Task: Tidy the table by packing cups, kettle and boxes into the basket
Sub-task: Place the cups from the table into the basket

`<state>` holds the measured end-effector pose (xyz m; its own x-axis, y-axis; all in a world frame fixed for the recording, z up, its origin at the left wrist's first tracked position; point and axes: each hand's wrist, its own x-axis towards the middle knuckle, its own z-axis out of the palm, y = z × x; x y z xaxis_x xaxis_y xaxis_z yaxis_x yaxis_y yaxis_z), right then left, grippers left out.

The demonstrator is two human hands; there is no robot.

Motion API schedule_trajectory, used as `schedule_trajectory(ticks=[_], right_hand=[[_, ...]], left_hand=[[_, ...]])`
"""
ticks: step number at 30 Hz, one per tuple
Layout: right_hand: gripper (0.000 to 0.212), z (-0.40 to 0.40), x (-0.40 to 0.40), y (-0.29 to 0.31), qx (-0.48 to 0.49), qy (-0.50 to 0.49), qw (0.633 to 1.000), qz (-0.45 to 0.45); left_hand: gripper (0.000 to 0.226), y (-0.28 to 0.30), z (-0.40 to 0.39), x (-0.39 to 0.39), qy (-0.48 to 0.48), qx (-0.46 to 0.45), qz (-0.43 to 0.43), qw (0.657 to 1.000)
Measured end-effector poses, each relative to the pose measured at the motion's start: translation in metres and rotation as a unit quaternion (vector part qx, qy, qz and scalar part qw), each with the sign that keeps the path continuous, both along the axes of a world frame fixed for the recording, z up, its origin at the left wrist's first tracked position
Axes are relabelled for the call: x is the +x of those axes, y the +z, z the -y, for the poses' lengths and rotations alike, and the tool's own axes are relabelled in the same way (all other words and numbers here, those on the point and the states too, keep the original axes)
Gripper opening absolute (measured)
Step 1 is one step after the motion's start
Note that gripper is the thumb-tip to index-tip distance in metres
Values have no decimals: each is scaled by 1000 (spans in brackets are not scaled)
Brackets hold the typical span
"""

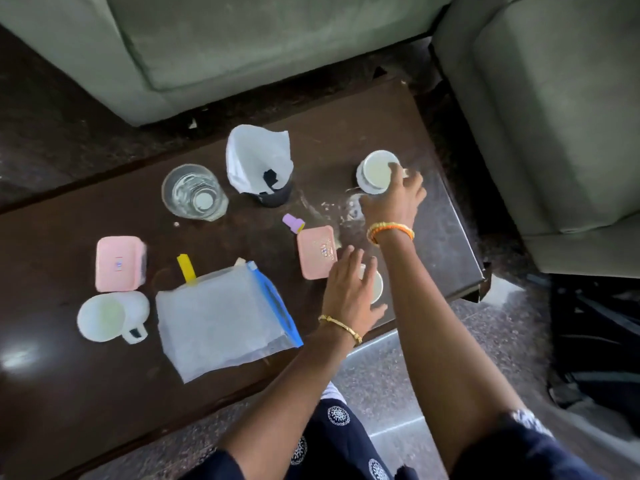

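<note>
Both arms extended, left grip (349, 289) spread flat, right grip (394, 199) fingers curled.

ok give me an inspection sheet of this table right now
surface: dark table, pale smears near the far cup
job's things: white cup far right, a second cup half hidden under the left hand, a mug near left; two pink boxes, one left, one centre; no basket or kettle seen
clutter: glass, dark pot with white paper in it, zip bag, yellow clip, small lilac piece
grippers: right hand touches the far cup's rim; left hand spread over the near cup
cables: nothing seen
surroundings: grey sofas behind and at right, speckled floor
</note>
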<state>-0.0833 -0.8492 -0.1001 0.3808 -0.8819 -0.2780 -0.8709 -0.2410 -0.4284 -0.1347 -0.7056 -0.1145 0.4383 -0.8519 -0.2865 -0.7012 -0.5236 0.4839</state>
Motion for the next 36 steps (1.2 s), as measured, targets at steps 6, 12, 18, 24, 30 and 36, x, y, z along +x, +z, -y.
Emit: schedule_trajectory(ticks=[6, 12, 18, 24, 30, 36], right_hand=[[87, 35, 33, -23, -4, 154, 982, -109], [61, 46, 47, -20, -8, 160, 971, -178], [67, 36, 38, -2, 23, 99, 989, -108], [54, -26, 31, 49, 21, 105, 994, -19], [56, -147, 4, 95, 64, 116, 989, 61], [62, -303, 9, 90, 198, 176, 964, 4]], left_hand=[[63, -12, 18, 3, -43, 117, 78, 989], [61, -8, 22, 6, -24, 109, 7, 994], [65, 32, 18, 20, 127, 12, 2, 992], [69, 73, -43, 40, 240, -65, -42, 968], [63, 76, -155, 67, 354, -67, -105, 927], [59, 69, -300, 95, 407, -14, -60, 911]])
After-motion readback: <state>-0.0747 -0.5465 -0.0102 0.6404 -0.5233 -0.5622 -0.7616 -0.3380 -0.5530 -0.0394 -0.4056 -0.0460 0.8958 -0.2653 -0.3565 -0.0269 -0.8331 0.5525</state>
